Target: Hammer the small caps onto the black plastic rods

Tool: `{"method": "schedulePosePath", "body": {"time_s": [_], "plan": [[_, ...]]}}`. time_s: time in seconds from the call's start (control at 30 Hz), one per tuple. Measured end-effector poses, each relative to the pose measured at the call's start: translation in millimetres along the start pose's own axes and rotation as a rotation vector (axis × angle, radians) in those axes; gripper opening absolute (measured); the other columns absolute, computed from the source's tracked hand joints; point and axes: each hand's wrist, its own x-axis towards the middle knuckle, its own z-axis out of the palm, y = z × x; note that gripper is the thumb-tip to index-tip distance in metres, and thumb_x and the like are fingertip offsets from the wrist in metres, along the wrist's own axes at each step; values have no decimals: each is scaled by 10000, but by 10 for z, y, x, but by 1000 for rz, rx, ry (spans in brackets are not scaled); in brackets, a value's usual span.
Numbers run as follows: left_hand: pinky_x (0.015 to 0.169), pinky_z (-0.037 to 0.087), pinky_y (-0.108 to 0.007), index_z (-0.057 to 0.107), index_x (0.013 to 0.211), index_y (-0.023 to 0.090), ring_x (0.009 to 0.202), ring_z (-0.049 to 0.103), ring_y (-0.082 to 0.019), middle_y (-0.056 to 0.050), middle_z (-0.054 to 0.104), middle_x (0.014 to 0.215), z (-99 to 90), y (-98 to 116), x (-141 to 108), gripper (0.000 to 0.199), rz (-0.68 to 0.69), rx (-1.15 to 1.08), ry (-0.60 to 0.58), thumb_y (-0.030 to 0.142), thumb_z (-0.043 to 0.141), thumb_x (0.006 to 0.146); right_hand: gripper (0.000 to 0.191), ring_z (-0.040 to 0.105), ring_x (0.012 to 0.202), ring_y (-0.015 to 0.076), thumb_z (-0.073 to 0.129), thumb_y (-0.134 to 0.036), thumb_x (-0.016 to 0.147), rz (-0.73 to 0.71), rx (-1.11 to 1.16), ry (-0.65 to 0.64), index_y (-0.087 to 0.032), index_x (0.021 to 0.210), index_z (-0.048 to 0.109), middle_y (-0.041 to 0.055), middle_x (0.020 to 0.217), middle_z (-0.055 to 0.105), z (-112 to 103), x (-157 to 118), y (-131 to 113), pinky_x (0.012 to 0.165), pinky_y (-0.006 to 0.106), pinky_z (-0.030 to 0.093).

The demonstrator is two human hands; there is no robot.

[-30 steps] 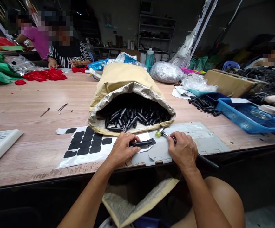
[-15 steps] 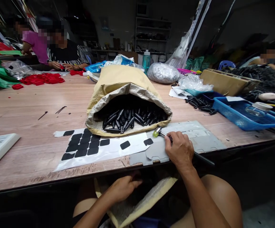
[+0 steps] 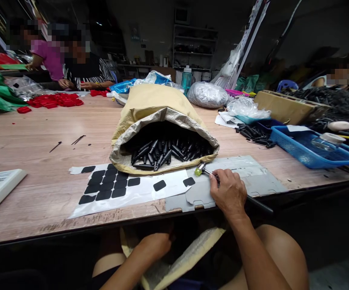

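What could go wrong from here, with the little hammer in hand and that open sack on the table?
The right hand holds the hammer close to the sack, so a stray swing might catch its rim. Black pieces lie loose at its mouth; a bump could spill some. The left hand is below the table, fingers hidden, so it might fumble.

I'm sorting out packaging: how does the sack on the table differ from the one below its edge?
The upper sack lies on the table, while the lower sack gapes below its edge. Black parts show inside the upper sack; the lower sack's contents are hidden. Both have yellowish outsides and pale linings.
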Motion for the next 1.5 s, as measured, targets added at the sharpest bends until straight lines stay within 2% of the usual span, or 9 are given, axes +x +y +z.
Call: {"method": "schedulePosePath", "body": {"time_s": [0.2,0.37,0.43,0.63,0.77,0.93,1.17,1.33,1.5], "plan": [[657,467,-240,743,1012,270,752,655,-168,13,728,830,-1130,506,-483,238,329,-169,-170,415,593,898,134,484,895,222,580,-334,948,2,-4,3,-229,967,661,45,931,634,6,-4,7,734,341,267],[839,474,-342,703,1050,226,965,606,-246,-50,697,1011,-1796,217,-94,240,173,67,701,354,534,935,142,482,895,220,576,-333,949,4,6,5,-225,968,665,50,928,631,6,-5,8,732,335,261],[905,459,-412,708,1094,219,1050,556,-307,-90,667,1064,-1892,-8,139,259,65,234,833,319,596,883,141,478,890,218,574,-329,947,5,16,11,-223,967,665,50,925,629,6,-2,8,730,332,257],[901,440,-432,720,915,238,977,529,-308,-73,654,940,-1897,-284,290,131,82,328,808,317,697,812,134,471,884,215,577,-329,939,13,29,10,-226,948,662,47,922,628,11,1,2,736,332,254],[873,419,-399,690,947,231,939,541,-267,-43,689,907,-1741,11,76,163,270,182,850,368,696,860,125,475,888,216,586,-333,932,17,41,14,-234,947,660,40,926,630,19,-5,6,749,334,261],[820,420,-342,688,899,226,917,544,-222,-15,685,892,-1354,402,101,93,448,-13,605,281,734,840,141,488,892,216,596,-349,929,1,82,0,-238,977,668,35,932,643,35,-7,45,762,327,284],[854,417,-356,718,899,222,955,545,-231,-26,673,899,-1207,373,248,114,410,-118,529,273,759,806,150,527,896,215,558,-331,954,-31,116,-32,-221,965,659,41,932,650,-9,24,75,770,324,335],[862,417,-358,733,895,228,961,548,-233,-25,675,885,-1231,383,213,111,406,-149,530,262,760,792,236,606,919,196,474,-356,1004,5,460,49,-219,1075,653,64,1020,666,-294,-42,-115,797,308,445],[870,428,-355,710,879,226,978,554,-230,-18,679,926,-1220,392,211,145,363,-205,536,214,763,745,290,646,960,174,472,-301,1013,-117,773,-104,-254,1232,655,51,1045,686,-538,-184,-385,874,297,504]]}}
